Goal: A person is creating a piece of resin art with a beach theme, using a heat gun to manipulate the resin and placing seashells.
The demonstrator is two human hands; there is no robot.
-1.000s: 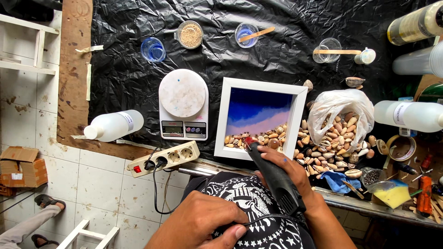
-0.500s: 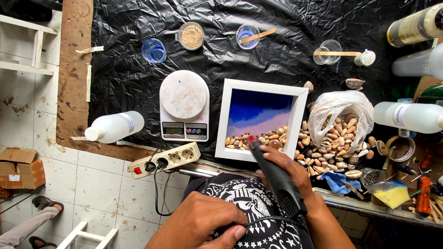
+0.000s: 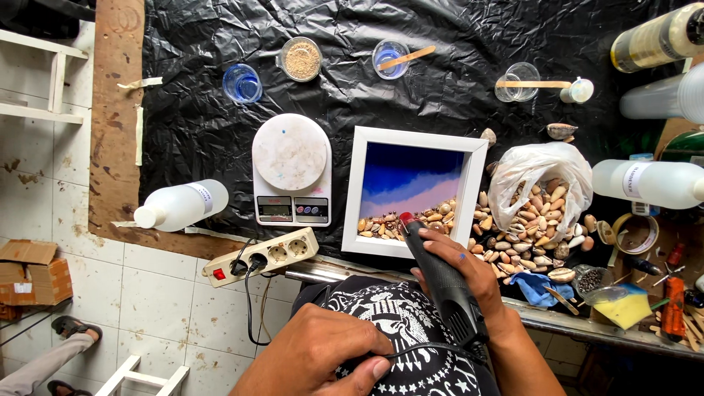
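Centrally, right hand point(image 3: 458, 268) grips black rotary tool point(image 3: 440, 282), tip over shells in white frame point(image 3: 414, 192) (lower edge); left hand point(image 3: 323, 356), bottom centre, pinches its cord point(image 3: 418, 350).

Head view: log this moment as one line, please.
right hand: grips black glue gun, tip at shells in white frame | left hand: holds cord | scale beside frame

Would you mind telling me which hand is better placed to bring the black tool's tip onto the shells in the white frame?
Probably the right hand: it grips the black tool, tip beside the shells in the white frame. The left hand holds only the cord.
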